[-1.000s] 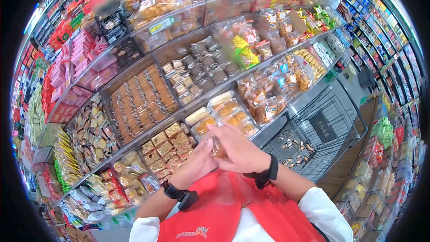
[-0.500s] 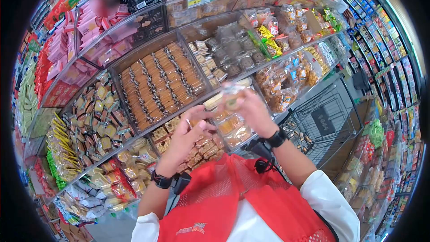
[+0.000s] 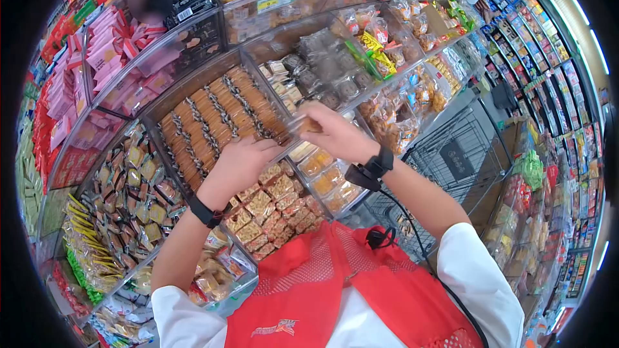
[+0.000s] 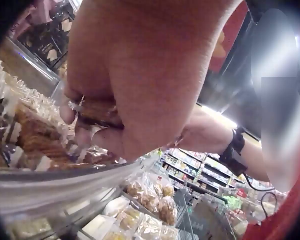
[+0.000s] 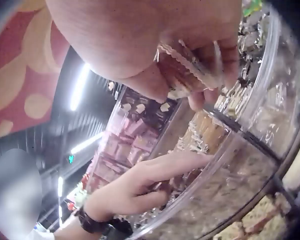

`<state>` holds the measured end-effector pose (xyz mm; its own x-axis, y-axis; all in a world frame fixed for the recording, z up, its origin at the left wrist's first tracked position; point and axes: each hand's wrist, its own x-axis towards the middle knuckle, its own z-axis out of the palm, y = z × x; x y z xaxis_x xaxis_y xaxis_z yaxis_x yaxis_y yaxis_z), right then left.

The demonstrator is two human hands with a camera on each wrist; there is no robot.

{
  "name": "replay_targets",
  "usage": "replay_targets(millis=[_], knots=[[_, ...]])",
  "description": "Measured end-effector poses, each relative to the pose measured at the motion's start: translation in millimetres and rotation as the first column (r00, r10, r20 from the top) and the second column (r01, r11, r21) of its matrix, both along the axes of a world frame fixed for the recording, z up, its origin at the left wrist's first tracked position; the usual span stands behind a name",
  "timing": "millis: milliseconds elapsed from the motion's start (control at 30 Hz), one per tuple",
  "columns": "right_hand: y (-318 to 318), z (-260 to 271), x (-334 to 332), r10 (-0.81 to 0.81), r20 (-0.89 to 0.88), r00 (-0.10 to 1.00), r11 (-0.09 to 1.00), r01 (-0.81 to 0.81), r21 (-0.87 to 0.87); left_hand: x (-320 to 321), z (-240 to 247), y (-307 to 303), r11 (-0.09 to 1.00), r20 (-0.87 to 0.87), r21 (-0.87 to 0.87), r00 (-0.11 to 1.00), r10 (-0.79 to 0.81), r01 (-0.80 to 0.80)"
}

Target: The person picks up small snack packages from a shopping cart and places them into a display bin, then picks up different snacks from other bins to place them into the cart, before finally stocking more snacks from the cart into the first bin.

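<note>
My left hand [image 3: 240, 166] reaches over the front rim of a bin of long brown wrapped snacks [image 3: 216, 116] laid in rows. In the left wrist view its fingers curl round a brown wrapped snack [image 4: 99, 112], low over the others. Just to the right, my right hand [image 3: 338, 134] is raised near the bin's corner. Between its thumb and fingers it pinches a clear-wrapped snack [image 5: 184, 70] with a crimped edge, partly hidden by the hand.
Nougat-like squares [image 3: 274, 203] fill the bin nearest my body. Yellow packaged cakes [image 3: 325, 171] lie to its right, and dark wrapped snacks [image 3: 332, 67] farther back. Clear dividers separate the bins. A shopping cart [image 3: 451, 154] stands at the right, and pink packets [image 3: 113, 51] at the left.
My hands were together near my chest, then parted. The left hand has moved forward and left to the brown snacks; the right has moved left towards the same bin with a snack.
</note>
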<state>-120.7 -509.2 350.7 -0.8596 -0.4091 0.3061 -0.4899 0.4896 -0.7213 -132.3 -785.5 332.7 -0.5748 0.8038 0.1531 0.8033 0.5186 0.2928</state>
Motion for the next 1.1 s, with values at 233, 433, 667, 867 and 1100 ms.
replay_targets(millis=[233, 433, 667, 867, 1100], knots=[[-25.9, 4.9, -18.6, 0.148, -0.051, 0.988, 0.950, -0.128, 0.284, 9.7, 1.3, -9.5, 0.991, -0.141, -0.129, 0.990, 0.020, -0.038], [-34.8, -6.2, -18.2, 0.176, -0.174, 0.969, 0.826, -0.049, 0.562, 12.7, -0.7, -16.6, 0.996, -0.150, -0.083, 0.988, 0.032, -0.044], [-44.9, -9.7, -24.1, 0.149, -0.258, 0.955, 0.819, 0.027, 0.572, 12.4, 0.1, -16.2, 0.998, -0.046, -0.036, 0.998, 0.045, -0.046], [-31.3, -14.1, -29.2, 0.309, -0.195, 0.931, 0.800, -0.144, 0.582, 21.2, 8.5, -18.0, 0.994, 0.059, 0.070, 0.995, 0.085, -0.089], [-34.9, -8.2, -38.4, 0.359, -0.137, 0.923, 0.776, -0.214, 0.593, 44.3, 17.3, -38.7, 0.983, 0.114, 0.059, 0.979, 0.168, -0.176]])
